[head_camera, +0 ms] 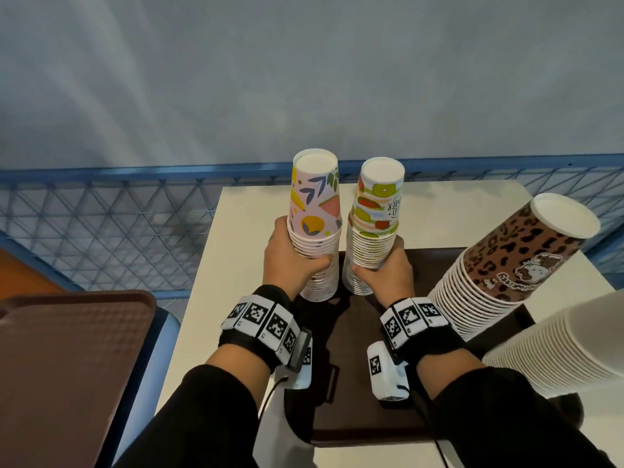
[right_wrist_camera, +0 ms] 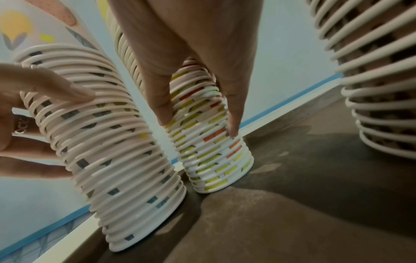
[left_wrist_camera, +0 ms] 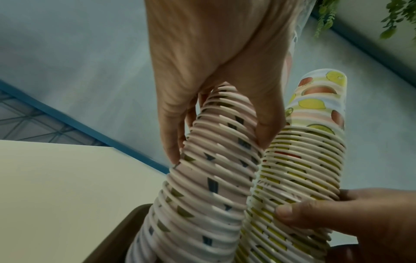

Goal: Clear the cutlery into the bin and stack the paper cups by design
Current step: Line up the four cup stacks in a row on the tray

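Both hands busy: left hand [head_camera: 291,255] wrapped round pink leaf-print stack [head_camera: 315,228], right hand [head_camera: 388,270] round fruit-print stack [head_camera: 373,228]. Stacks upright, side by side on brown tray [head_camera: 371,410], straight ahead.

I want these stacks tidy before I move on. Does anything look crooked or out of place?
Yes. The top cup of the pink stack, held by the left hand, sits askew, a second rim showing behind its base. The fruit stack in the right hand looks even.

A canteen-like corner: brown serving trays [head_camera: 67,366], tall paper-cup stacks [head_camera: 499,265], a white bench [head_camera: 243,238], blue mesh fencing [head_camera: 101,224].
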`<state>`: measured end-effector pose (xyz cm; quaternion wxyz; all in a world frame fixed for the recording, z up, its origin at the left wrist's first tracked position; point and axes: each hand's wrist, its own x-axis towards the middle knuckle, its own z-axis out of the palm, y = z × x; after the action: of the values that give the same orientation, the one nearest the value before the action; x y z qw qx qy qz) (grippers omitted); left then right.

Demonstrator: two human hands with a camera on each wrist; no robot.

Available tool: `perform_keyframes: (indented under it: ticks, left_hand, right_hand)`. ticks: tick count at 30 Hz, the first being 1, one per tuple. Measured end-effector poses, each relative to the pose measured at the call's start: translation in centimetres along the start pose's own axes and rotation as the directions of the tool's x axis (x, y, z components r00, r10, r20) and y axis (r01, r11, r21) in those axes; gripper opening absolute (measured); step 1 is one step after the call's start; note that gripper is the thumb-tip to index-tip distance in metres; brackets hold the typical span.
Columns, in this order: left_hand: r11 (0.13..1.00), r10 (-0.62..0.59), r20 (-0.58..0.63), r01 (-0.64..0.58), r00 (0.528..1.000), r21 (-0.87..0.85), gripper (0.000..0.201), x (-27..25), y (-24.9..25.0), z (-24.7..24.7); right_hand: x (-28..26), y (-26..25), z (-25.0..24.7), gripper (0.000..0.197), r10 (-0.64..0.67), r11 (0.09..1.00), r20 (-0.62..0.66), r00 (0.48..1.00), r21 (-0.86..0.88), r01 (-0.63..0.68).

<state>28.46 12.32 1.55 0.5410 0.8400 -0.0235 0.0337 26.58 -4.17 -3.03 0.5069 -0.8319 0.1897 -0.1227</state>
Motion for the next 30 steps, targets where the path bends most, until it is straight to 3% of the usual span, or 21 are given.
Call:
perform_keyframes:
  ticks: [4, 7, 10, 13, 15, 17, 19, 21, 23, 25, 28, 30]
  left_hand:
    - [1.000, -0.001, 0.010, 0.001, 1.000, 0.019, 0.063, 0.0, -0.7, 0.2]
    - [0.999, 0.011, 0.011, -0.011, 1.000, 0.053, 0.078, -0.4, -0.8, 0.2]
    - [0.997, 0.029, -0.151, -0.018, 0.988, 0.074, 0.098, -2.0, -0.3, 0.0]
    - [0.977, 0.199, -0.337, -0.157, 0.920, 0.146, 0.085, -4.8, 1.0, 0.5]
    - [0.968, 0.250, -0.328, -0.227, 0.911, 0.107, 0.077, -6.8, 2.1, 1.6]
    - [0.956, 0.293, -0.231, -0.292, 0.928, 0.042, 0.070, -8.3, 3.2, 2.9]
    - [0.945, 0.324, -0.095, -0.326, 0.941, -0.009, 0.069, -9.4, 4.0, 4.3]
    - [0.954, 0.297, 0.057, -0.294, 0.953, -0.057, 0.079, -10.2, 4.7, 5.6]
    - [0.968, 0.250, 0.172, -0.243, 0.953, -0.062, 0.087, -10.7, 5.3, 6.8]
    - [0.973, 0.232, 0.246, -0.228, 0.941, -0.046, 0.091, -11.1, 5.7, 7.9]
    - [0.977, 0.203, 0.323, -0.212, 0.924, -0.008, 0.093, -11.3, 6.2, 9.6]
    - [0.980, 0.183, 0.356, -0.200, 0.916, 0.011, 0.100, -11.0, 6.6, 10.6]
  right_hand:
    - [-0.4, 0.0, -0.1, 0.077, 0.010, 0.999, 0.016, 1.000, -0.030, -0.010]
    - [-1.3, -0.7, -0.8, 0.089, 0.001, 0.998, 0.020, 1.000, -0.063, 0.000]
    - [-3.8, -2.3, -2.6, 0.090, -0.043, 0.999, 0.071, 0.997, -0.009, 0.043]
    - [-8.2, -4.0, -5.9, 0.065, -0.263, 0.960, -0.010, 0.965, 0.098, 0.263]
    - [-11.3, -4.8, -8.6, 0.047, -0.418, 0.900, -0.192, 0.888, 0.045, 0.434]
    - [-13.3, -4.7, -11.5, 0.036, -0.531, 0.832, -0.379, 0.758, -0.062, 0.551]
    - [-14.4, -3.2, -14.3, 0.042, -0.554, 0.811, -0.550, 0.625, -0.185, 0.556]
    - [-14.8, -1.2, -16.8, 0.051, -0.491, 0.854, -0.681, 0.543, -0.253, 0.456]
    - [-14.7, 0.6, -18.5, 0.072, -0.332, 0.933, -0.752, 0.570, -0.172, 0.316]
    - [-14.4, 2.0, -19.5, 0.093, -0.149, 0.981, -0.713, 0.686, -0.018, 0.194]
    - [-13.8, 4.2, -20.1, 0.109, 0.037, 0.991, -0.481, 0.876, 0.128, 0.029]
    - [-13.2, 5.6, -20.3, 0.104, 0.089, 0.991, -0.327, 0.941, 0.121, -0.052]
